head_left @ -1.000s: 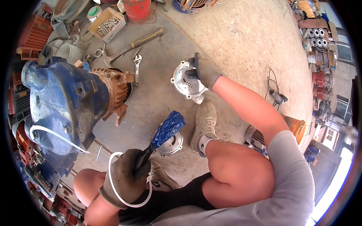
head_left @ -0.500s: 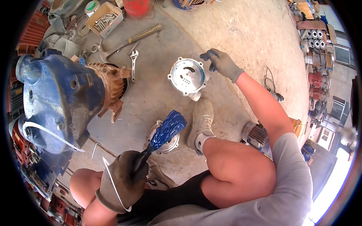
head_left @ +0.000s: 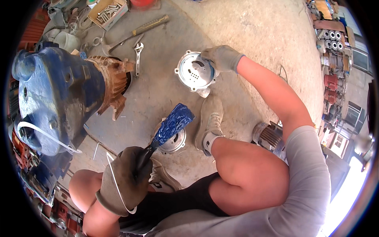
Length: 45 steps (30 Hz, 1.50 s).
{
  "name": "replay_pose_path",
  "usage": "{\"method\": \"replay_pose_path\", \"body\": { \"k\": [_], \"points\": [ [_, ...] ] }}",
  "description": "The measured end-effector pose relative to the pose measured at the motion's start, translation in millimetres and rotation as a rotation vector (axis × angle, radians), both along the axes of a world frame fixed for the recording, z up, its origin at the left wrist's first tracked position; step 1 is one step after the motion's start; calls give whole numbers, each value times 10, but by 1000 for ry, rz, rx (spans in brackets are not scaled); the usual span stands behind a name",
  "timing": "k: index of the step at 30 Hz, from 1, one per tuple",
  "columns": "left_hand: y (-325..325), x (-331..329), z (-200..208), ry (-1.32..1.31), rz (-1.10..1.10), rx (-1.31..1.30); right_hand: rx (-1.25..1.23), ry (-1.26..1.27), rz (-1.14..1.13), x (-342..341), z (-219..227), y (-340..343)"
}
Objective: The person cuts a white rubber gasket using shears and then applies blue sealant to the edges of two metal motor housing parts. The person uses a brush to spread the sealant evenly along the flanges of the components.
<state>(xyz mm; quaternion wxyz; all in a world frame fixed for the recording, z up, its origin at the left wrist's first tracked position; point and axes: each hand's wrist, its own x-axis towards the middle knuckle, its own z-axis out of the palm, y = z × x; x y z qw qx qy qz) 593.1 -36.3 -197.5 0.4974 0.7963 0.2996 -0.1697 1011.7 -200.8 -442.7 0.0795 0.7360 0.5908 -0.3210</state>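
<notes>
In the gloved fist of my left hand (head_left: 124, 175) is the black handle of a flat spatula (head_left: 173, 123), its broad blade thickly coated with blue paste. A round silver metal cover (head_left: 193, 77) with lugs around its edge lies on the floor ahead. Bluish smear shows along its inner right side. The gloved fingers of my right hand (head_left: 222, 58) are drawn together over the cover's upper right rim; their tips are partly hidden. Below the spatula blade, partly covered by it, a second round metal part (head_left: 173, 144) sits between my shoes.
A big blue housing with a rusty finned end (head_left: 63, 93) stands at left. Beyond it lie an adjustable wrench (head_left: 138, 59), a hammer (head_left: 138, 31) and a box of bolts (head_left: 107, 15). By my right knee is a finned motor part (head_left: 266, 136). A white strip (head_left: 118, 183) crosses my left glove.
My right hand has moved left from beside the cover onto its rim, fingers now drawn together. My left hand still holds the spatula. The whole view has shifted slightly.
</notes>
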Motion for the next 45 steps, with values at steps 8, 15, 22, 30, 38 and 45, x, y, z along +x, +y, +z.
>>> {"method": "replay_pose_path", "body": {
  "k": [8, 15, 22, 30, 38, 45],
  "points": [
    [15, -61, 44, -12, -9, -8, -87, -13, -257, -581, 280, -353],
    [-67, -144, -45, -64, -48, 22, -157, 184, -56, -1019, 386, -75],
    [-69, -218, -74, -39, 97, 29, 2, 614, -792, -721, 446, 147],
    [-60, -210, -28, -65, 114, 40, 66, 402, -251, -890, 380, -7],
    [-120, -162, -41, -16, 123, 37, 90, 302, -29, -860, 116, -97],
    [-84, -136, -64, -47, 98, 36, 86, 212, 161, -743, 210, -598]
  ]
}}
